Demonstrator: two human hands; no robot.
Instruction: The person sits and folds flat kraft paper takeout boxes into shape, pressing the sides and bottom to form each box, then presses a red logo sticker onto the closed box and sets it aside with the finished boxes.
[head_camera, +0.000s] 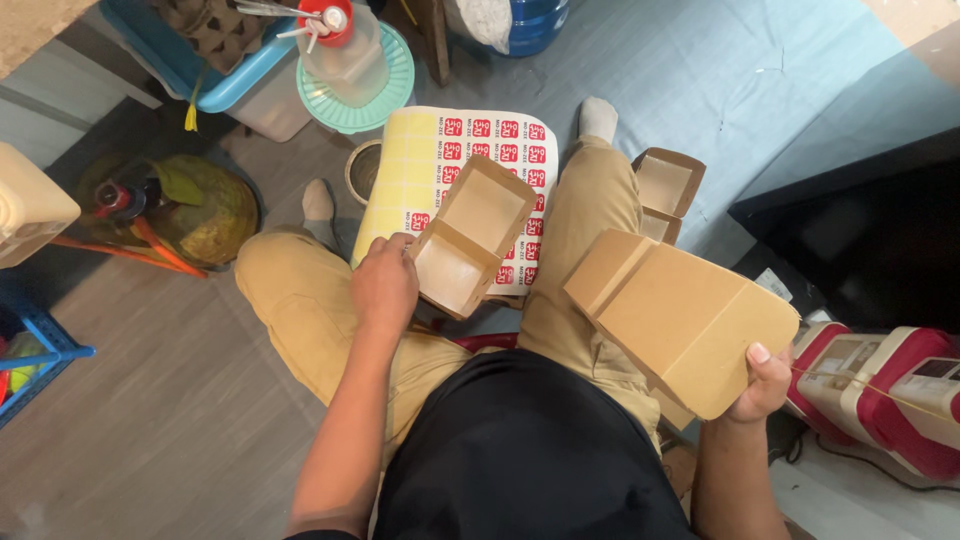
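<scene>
Left hand (383, 283) grips open box (472, 238) over sticker sheet (440, 165); right hand (762, 385) clutches unopened flat boxes (680, 315); no sticker visible yet.

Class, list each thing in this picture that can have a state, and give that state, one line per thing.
Left hand: gripping the open box.
Open box: lid up, empty inside.
Right hand: holding the flat box.
Flat box: folded, unassembled.
Box on floor: open, empty.
Sticker sheet: partly peeled, left columns bare.
Plastic jug: capped, upright.
</scene>
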